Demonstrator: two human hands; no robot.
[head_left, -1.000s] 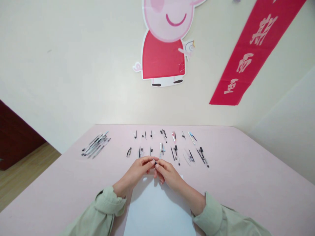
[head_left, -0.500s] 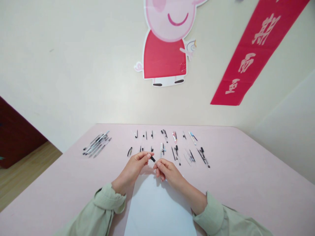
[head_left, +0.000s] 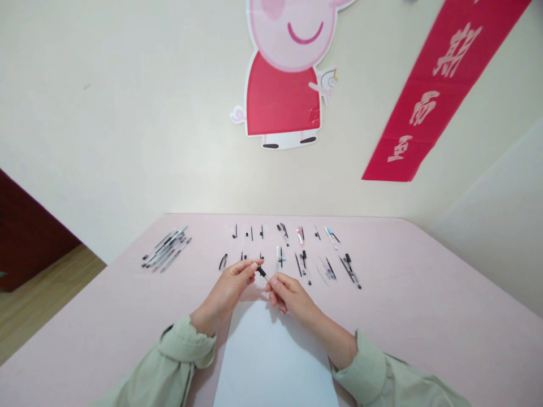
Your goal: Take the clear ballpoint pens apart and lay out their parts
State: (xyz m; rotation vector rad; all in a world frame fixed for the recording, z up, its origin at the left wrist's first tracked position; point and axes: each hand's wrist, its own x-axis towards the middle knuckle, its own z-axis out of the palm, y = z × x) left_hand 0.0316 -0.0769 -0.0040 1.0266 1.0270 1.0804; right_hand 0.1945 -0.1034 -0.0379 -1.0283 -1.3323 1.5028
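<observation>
My left hand (head_left: 231, 285) and my right hand (head_left: 288, 294) meet over the far end of a white sheet of paper (head_left: 271, 362) on the pink table (head_left: 424, 316). Between their pinched fingertips is a small pen part with a black end (head_left: 263, 273); the left fingers grip one end and the right fingers close on the other. Just beyond the hands lie two rows of taken-apart pen pieces (head_left: 297, 249).
A bundle of whole pens (head_left: 166, 249) lies at the table's far left. The cream wall behind carries a pink cartoon pig cutout (head_left: 284, 73) and a red banner (head_left: 428, 96). Wooden floor (head_left: 38, 294) shows at the left.
The hands have drawn slightly apart, the left one lifting and moving left, so the black end of the pen part now shows between the fingertips.
</observation>
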